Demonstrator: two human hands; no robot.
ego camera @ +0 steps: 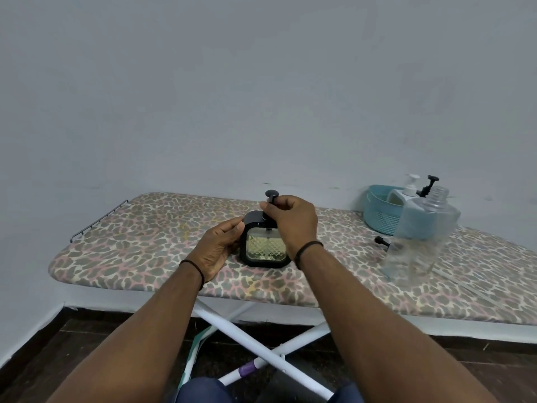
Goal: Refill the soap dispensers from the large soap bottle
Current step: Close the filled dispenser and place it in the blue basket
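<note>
- While a black soap dispenser (263, 245) with a quilted clear window stands upright near the middle of an ironing board (145, 228), a person steadies it with both bare hands.
- Left hand (218, 248) rests on the board and cups the dispenser's left side, its fingers curled against the black casing.
- Right hand (292, 221) comes over the dispenser's top, fingers and thumb pinched together on the neck of the black pump (271, 196), whose round head rises just above the knuckles.
- Yellowish liquid shows through the window, filling most of it.
- Large soap bottle (418, 237), clear and uncapped, stands upright well to the right on the board, its threaded neck open; how much liquid it holds cannot be told.
- Just beside that bottle, on its left, a small black pump part (381, 241) lies on the leopard-print cover.
- Behind the bottle, a light-blue basket (377, 216) sits at the board's far edge and holds a white dispenser (409, 187) with a white pump, next to another black pump (430, 184) that sticks up.
- Each wrist wears a thin dark band.
- White crossed legs (247, 338) hold the board above a dark floor, and a pale wall runs behind it.
</note>
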